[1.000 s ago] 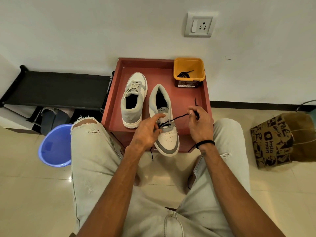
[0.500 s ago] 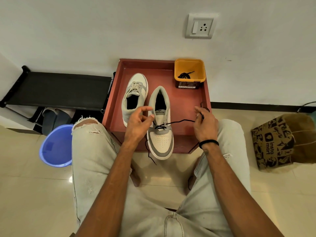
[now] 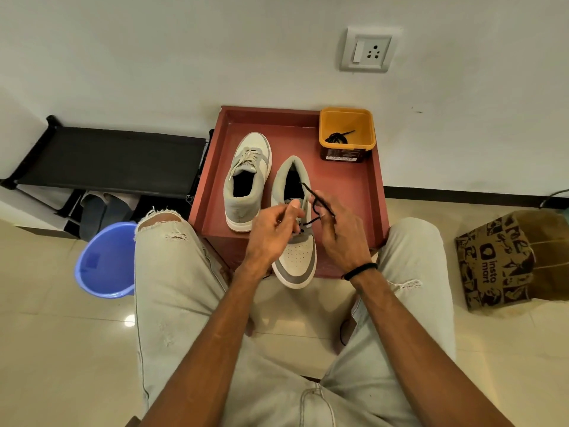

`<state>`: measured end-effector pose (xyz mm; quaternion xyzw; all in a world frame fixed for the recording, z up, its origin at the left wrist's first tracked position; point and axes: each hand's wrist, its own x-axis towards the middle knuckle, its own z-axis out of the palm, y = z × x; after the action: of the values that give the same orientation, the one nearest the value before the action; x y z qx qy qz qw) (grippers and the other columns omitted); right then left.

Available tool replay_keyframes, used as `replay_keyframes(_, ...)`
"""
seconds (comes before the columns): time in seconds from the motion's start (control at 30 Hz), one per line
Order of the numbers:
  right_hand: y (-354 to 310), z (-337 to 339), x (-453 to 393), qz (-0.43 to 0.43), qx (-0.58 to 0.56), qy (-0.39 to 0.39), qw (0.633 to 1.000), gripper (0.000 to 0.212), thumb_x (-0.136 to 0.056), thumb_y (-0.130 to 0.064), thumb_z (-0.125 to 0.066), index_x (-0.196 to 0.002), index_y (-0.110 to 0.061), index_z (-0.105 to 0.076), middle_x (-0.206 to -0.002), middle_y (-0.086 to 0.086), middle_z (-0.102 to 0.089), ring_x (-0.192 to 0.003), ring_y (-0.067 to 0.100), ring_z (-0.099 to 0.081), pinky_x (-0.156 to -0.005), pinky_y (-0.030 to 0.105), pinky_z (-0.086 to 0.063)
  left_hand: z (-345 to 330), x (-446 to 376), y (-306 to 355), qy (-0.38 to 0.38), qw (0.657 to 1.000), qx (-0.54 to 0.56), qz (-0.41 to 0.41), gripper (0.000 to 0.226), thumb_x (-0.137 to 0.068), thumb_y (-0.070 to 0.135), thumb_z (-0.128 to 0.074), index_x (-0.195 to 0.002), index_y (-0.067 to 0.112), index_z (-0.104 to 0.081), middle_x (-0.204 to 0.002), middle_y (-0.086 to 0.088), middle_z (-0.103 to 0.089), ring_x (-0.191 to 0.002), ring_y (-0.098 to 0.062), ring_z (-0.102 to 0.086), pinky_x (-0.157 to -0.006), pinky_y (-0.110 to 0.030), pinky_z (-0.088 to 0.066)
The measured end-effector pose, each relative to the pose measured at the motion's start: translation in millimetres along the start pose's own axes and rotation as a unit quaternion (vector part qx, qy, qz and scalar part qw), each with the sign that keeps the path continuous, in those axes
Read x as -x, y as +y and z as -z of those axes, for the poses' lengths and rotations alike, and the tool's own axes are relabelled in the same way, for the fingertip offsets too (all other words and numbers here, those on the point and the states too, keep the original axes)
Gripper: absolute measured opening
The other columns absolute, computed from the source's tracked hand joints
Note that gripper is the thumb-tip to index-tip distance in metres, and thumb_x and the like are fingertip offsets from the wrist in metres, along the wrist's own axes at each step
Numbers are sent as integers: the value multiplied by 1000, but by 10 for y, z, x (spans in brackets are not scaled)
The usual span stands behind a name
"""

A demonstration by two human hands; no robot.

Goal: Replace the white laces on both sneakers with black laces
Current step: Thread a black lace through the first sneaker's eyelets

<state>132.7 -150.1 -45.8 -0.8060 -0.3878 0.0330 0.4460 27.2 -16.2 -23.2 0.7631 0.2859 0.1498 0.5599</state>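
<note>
Red tray (image 3: 366,192): yellow tub (image 3: 347,134) (black lace (image 3: 338,137) inside).

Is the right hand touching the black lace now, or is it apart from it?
Touching. In the head view the right hand pinches the black lace between thumb and fingers, and the lace loops up from that grip over the near sneaker.

We have just one view, from the head, looking forward and steeply down over our own knees at the red tray (image 3: 366,192) close ahead against the wall (image 3: 184,57)
</note>
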Motion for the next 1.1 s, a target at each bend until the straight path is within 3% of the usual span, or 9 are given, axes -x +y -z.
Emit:
replay_keyframes(0.13,13,18,26,8,40,-9,999,28,-109,-20,-46,-132,-22,-62,-115,-2,-71,-97,20,-62,-85,42,-53,-31,-19,13,-6,997,77,29,36,-106,44,-54,-111,15,-76,-71,-4,-68,-60,-7,-60,-60,-20,-49)
replay_keyframes(0.27,-18,5,31,46,50,-15,998,29,-107,-15,-51,-132,-17,-66,-114,2,-73,-94,16,-59,-84,32,-48,-5,-29,15,23,992,114,49,31,-99,39,-68,-121,18,-72,-83,-4,-74,-66,-8,-64,-63,-21,-53)
replay_keyframes(0.5,-7,-31,41,63,76,-32,995,30,-102,-11,-58,-130,-16,-67,-114,3,-74,-95,21,-63,-84,33,-51,14,-52,8,42,976,189,96,20,-97,29,-73,-107,12,-75,-82,-3,-71,-66,-9,-60,-66,-23,-54)
replay_keyframes(0.57,7,-14,39,10,80,-27,996,29,-101,-17,-62,-129,-18,-68,-116,0,-73,-100,19,-65,-87,36,-56,35,-60,32,53,964,236,110,18,-98,26,-72,-105,10,-72,-80,-1,-70,-64,-10,-58,-67,-25,-55)
replay_keyframes(0.7,179,132,-37,-213,-58,82,972,38,-92,-12,-72,-129,-18,-67,-117,-3,-71,-100,6,-67,-89,12,-52,133,-92,61,85,930,334,125,7,-99,19,-69,-100,13,-69,-76,-1,-69,-61,-9,-56,-66,-24,-53)
replay_keyframes(0.77,282,215,-86,-298,-145,134,934,43,-90,-9,-72,-131,-16,-64,-111,-1,-71,-91,7,-69,-90,28,-59,159,-98,63,96,924,351,122,7,-99,19,-69,-99,12,-68,-75,1,-69,-62,-9,-55,-66,-24,-52)
replay_keyframes(0.87,398,233,-103,-383,-217,168,882,37,-91,0,-64,-127,-10,-62,-91,5,-71,-68,15,-68,-71,41,-63,165,-90,91,101,923,356,108,8,-99,20,-69,-99,12,-68,-74,1,-68,-63,-9,-54,-65,-22,-52)
replay_keyframes(0.97,405,223,-79,-364,-186,227,884,28,-90,-5,-61,-116,-10,-68,-85,4,-67,-65,19,-66,-65,35,-59,163,-80,95,90,931,344,86,7,-99,20,-69,-96,13,-68,-76,0,-67,-64,-10,-54,-66,-22,-53)
replay_keyframes(1.1,178,237,-69,-234,-86,218,943,17,-95,-24,-70,-110,-17,-72,-91,-11,-67,-79,-1,-61,-73,12,-49,117,-60,39,57,968,244,34,16,-97,24,-72,-101,9,-72,-84,-2,-69,-68,-11,-58,-72,-27,-56)
